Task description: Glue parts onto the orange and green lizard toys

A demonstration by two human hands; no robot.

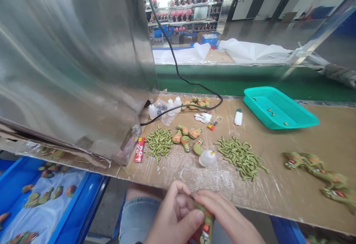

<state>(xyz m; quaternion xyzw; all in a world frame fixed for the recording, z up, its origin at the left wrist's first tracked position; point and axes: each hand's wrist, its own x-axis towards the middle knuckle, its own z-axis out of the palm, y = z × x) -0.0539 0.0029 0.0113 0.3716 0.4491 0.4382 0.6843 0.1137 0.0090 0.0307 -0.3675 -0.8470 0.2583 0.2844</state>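
Observation:
Below the table's front edge, my left hand (176,216) grips a small green figurine (207,223) with red and orange markings, its thumb pressed against the side. My right hand (225,216) closes over the same figurine from the right, its fingertips meeting the left fingers at the top. Whether a smaller piece is pinched there is hidden. Just beyond the hands a squat translucent squeeze bottle (207,158) with a yellow tip lies tilted. Piles of small curved green pieces lie left (160,142) and right (240,157) of it, with several green-and-orange figurines (185,139) between.
A teal basket (280,106) with a few green pieces stands at back right. More figurines (317,168) lie on the right. A metal housing (78,58) walls off the left; a black cable (178,69) crosses the back. Blue trays (80,203) sit lower left. A red box (139,149) lies near.

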